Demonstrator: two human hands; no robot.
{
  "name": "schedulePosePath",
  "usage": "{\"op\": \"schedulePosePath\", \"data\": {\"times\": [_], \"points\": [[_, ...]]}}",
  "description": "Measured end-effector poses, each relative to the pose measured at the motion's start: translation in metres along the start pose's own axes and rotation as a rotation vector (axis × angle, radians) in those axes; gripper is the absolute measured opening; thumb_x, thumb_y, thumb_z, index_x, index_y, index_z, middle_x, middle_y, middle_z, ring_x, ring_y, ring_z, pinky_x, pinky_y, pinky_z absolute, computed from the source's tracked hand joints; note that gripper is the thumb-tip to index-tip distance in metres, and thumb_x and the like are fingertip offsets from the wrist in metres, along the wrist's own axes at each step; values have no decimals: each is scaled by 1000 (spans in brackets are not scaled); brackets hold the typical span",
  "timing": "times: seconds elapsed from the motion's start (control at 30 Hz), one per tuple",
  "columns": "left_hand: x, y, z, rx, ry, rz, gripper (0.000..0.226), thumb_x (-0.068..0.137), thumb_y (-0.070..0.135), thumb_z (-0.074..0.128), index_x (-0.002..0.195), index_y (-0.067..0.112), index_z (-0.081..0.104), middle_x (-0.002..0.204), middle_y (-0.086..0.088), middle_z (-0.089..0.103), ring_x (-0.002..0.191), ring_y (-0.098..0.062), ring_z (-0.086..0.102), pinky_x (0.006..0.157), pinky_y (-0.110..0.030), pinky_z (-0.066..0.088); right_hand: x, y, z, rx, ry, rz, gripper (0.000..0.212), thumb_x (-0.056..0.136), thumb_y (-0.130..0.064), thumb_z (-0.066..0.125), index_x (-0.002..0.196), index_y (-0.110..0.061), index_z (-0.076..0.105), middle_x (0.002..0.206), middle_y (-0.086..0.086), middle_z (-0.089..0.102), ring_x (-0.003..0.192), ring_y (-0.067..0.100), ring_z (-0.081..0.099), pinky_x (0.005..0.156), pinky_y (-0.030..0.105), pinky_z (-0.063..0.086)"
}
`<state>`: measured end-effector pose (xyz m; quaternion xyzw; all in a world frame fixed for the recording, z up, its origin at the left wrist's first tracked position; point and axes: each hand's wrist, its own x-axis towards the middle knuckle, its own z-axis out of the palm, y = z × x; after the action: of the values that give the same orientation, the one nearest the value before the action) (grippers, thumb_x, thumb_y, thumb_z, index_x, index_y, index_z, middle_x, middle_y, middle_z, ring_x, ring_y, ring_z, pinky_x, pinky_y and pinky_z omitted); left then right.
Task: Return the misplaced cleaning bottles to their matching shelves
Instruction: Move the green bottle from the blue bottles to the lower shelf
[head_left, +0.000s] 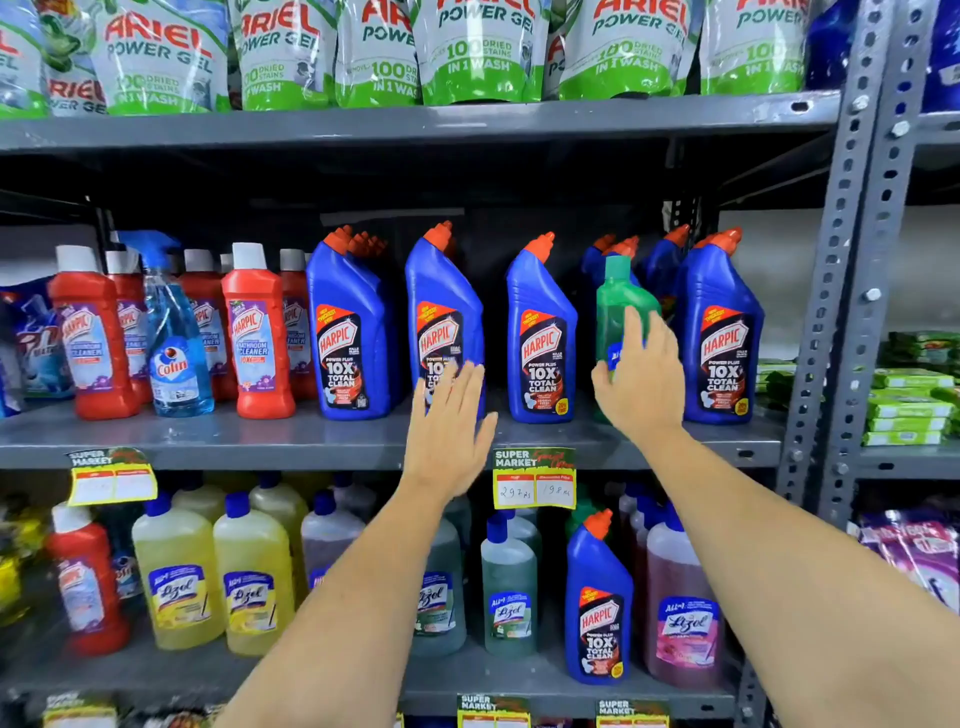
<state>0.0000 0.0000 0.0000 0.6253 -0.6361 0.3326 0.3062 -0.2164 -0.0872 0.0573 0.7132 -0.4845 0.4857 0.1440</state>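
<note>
On the middle shelf a green bottle stands among blue Harpic bottles. My right hand wraps around the green bottle's lower half and covers its label. My left hand hovers flat with fingers apart in front of another blue Harpic bottle, holding nothing. On the lower shelf a lone blue Harpic bottle stands among Lizol bottles: yellow, green and pink. A red Harpic bottle stands at that shelf's left end. A blue Colin spray bottle sits among red Harpic bathroom cleaners.
Ariel Power Gel pouches fill the top shelf. A grey perforated upright bounds the rack on the right, with green packs on the rack beyond. Price tags hang from the middle shelf's front edge.
</note>
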Motion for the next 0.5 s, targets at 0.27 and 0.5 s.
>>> {"op": "schedulePosePath", "data": {"times": [0.27,0.5], "points": [[-34,-10,23,-36,-150,-37,61,97,45,20,132,9,54,138,-8,54,133,-26,40,111,-44,25,8,27,19,426,-213,419,112,66,-48,83,149,-9,18,141,19,41,123,40,50,99,53,44],[-37,-8,31,-7,-83,-20,48,98,38,32,126,9,57,126,-9,61,117,-26,52,101,-41,33,6,33,36,411,-240,476,109,64,-44,86,144,-4,23,139,22,45,123,41,50,97,52,43]]}}
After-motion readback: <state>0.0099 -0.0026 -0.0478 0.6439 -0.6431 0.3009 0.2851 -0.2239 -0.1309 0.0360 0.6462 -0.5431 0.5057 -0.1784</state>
